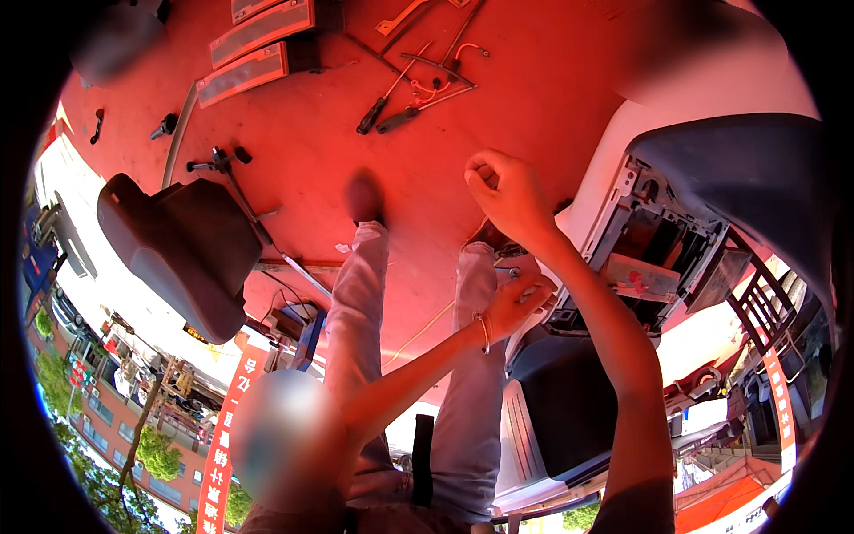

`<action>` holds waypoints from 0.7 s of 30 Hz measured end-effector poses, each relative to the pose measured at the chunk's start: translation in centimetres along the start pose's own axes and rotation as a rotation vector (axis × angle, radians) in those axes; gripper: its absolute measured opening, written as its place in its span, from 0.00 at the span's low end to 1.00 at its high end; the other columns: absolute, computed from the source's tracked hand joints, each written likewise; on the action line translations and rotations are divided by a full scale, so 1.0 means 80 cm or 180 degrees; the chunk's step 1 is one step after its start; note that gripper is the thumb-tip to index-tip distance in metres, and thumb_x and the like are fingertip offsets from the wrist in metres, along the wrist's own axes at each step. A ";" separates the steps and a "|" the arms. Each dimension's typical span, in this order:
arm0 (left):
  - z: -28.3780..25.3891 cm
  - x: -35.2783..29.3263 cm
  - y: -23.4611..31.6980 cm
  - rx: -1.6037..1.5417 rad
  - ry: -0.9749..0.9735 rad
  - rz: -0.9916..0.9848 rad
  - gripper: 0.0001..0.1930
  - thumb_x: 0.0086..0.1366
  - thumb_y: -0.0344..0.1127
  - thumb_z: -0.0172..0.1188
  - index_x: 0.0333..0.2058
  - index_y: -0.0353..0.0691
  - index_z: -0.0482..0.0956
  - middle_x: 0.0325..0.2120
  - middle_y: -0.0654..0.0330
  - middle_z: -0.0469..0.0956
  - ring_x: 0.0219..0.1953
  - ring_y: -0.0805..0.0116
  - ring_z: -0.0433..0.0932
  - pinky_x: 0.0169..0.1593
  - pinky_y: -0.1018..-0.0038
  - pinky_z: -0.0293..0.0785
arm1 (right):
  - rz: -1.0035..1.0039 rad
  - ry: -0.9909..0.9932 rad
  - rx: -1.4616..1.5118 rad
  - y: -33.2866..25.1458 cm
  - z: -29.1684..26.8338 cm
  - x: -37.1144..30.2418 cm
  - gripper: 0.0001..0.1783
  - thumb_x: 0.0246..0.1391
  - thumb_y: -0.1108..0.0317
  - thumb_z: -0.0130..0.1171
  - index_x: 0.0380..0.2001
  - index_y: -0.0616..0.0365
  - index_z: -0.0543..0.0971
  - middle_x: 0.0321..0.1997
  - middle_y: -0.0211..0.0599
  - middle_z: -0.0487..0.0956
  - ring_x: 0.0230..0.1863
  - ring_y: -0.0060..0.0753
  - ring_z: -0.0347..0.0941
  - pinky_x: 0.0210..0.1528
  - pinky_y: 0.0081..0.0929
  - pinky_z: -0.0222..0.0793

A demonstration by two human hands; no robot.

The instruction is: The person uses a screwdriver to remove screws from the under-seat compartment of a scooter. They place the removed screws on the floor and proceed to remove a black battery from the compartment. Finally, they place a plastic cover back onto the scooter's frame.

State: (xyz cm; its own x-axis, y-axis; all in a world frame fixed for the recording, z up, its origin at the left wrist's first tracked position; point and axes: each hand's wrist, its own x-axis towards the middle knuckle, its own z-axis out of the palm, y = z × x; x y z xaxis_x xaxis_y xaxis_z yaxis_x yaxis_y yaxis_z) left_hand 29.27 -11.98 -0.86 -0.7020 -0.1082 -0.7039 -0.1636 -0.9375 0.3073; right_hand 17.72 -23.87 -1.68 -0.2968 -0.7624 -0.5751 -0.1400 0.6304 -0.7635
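Note:
My left hand (pixel 516 304), a bracelet at its wrist, reaches across to the right with bent fingers beside the edge of an opened white vehicle body. Its fingertips lie close to that edge; what they hold, if anything, is hidden. Above it in view, my right hand (pixel 509 194) is raised over the red floor, fingers curled in toward the thumb. Nothing I can name shows in it. To the right, the vehicle's open cavity (pixel 658 245) exposes a metal frame and dark inner parts. A dark panel (pixel 565 400) lies below the cavity.
Screwdrivers (pixel 374 114) and long-handled tools lie on the red floor (pixel 294 142) ahead. Long framed panels (pixel 253 67) rest at the upper left. A dark plastic housing (pixel 182 245) stands left, near a black-ended rod (pixel 236 187). A blue box (pixel 309 340) is beside my left leg.

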 end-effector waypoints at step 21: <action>-0.244 -0.028 0.119 0.3357 0.1833 0.0679 0.07 0.53 0.27 0.55 0.33 0.35 0.70 0.27 0.52 0.74 0.30 0.54 0.73 0.33 0.67 0.69 | -0.0466 0.0598 -0.3395 0.239 0.260 0.319 0.11 0.44 0.61 0.58 0.26 0.56 0.75 0.24 0.38 0.76 0.27 0.39 0.75 0.24 0.35 0.69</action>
State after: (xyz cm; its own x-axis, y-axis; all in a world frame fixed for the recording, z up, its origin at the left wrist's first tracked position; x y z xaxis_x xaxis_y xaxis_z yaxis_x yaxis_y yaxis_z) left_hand 42.81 -27.13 -8.82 -0.4177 -0.6089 -0.6743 -0.7529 -0.1834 0.6321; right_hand 27.15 -34.33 -37.07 -0.3373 -0.8629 -0.3763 -0.9054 0.4069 -0.1215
